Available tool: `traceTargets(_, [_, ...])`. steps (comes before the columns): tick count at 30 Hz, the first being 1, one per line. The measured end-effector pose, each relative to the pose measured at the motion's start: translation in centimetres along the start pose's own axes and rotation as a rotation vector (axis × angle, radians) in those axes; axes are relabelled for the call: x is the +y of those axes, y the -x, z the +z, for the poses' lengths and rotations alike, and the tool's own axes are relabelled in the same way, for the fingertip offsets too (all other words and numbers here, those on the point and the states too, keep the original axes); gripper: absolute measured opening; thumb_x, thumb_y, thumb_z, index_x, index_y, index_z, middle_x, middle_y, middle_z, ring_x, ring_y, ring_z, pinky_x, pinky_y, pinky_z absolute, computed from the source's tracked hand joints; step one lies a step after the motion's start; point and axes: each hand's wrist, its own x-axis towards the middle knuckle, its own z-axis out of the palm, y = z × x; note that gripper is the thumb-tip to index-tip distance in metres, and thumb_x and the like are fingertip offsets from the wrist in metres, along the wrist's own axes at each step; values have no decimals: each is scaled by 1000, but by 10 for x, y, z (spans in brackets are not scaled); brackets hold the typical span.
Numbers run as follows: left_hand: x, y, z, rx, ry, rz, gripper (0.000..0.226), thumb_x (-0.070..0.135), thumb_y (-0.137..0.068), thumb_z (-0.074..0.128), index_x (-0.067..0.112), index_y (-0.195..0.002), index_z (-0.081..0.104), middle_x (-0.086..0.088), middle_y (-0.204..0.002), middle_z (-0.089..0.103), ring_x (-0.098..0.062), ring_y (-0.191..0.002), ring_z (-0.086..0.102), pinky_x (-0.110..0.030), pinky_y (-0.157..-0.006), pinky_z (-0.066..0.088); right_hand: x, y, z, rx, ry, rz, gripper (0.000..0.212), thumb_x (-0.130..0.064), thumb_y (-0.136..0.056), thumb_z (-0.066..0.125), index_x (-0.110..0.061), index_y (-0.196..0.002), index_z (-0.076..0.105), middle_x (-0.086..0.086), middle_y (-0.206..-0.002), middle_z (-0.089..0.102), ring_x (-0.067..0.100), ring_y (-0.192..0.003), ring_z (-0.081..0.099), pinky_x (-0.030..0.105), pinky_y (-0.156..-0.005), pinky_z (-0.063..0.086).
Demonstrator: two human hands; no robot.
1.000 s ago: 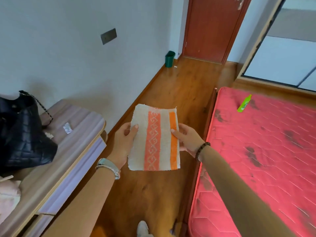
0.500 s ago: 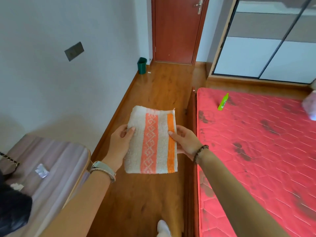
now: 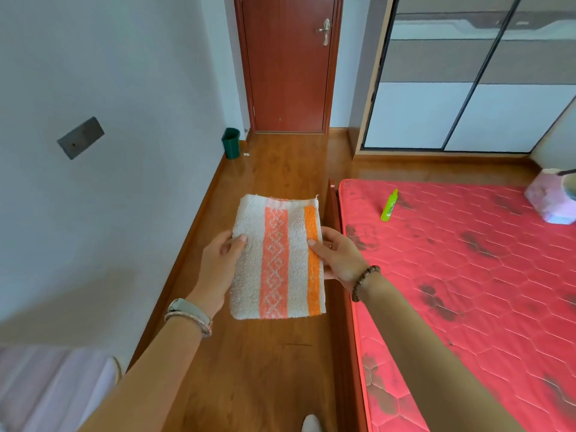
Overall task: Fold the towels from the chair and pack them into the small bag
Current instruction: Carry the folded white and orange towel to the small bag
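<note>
Holding a folded towel (image 3: 277, 260) up over the wood floor (image 3: 280, 169), cream with orange stripes, pretty much flat. Pinching its left edge with the left hand (image 3: 219, 266), thumb on top, other fingers tucked underneath. Same deal on the right edge with the right hand (image 3: 338, 258), thumb pressed onto the orange stripe. Clamped on from both sides, not spread out at all. Just right of the right hand: red mattress (image 3: 467, 275), with a green bottle (image 3: 389, 208) lying on it further out. Way ahead of the left hand, green bin (image 3: 231, 142) beside the door (image 3: 286, 73). Down under the left forearm, corner of a pale table (image 3: 46, 391).
</note>
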Motion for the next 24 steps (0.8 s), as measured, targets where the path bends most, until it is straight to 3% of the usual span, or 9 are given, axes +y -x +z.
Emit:
traceTargets(5, [20,-50,23,-10,14,27,25,37,-99,52,20,-116,58,7,-104,63,-7,-93,60,-21,-72,45,-20,-46,-24,17,1,-8,23,-25,-96,60,-22,-118,59,13,-118,68,27,-103,70,53,-83,58])
traceTargets(13, [35,-117,57,-54,35,13,24,36,-100,52,21,-117,59,6,-107,63,-8,-96,61,-22,-73,45,-36,-102,-58,52,-1,-3,26,-24,-96,59,-19,-121,57,13,-116,69,26,-100,71,51,-83,59])
traceTargets(20, [38,-172,82,-134,45,0,27,37,-99,53,19,-118,61,3,-108,66,-12,-98,64,-23,-74,47,-42,-142,-81,99,-56,12,12,-19,-97,57,-24,-108,59,0,-94,71,10,-78,72,36,-71,62])
traceTargets(24, [43,-216,94,-175,28,2,27,37,-100,52,19,-119,59,6,-106,64,-8,-95,62,-21,-70,44,-50,-177,-90,144,-49,14,12,-19,-97,56,-24,-107,59,1,-96,70,13,-81,72,38,-72,62])
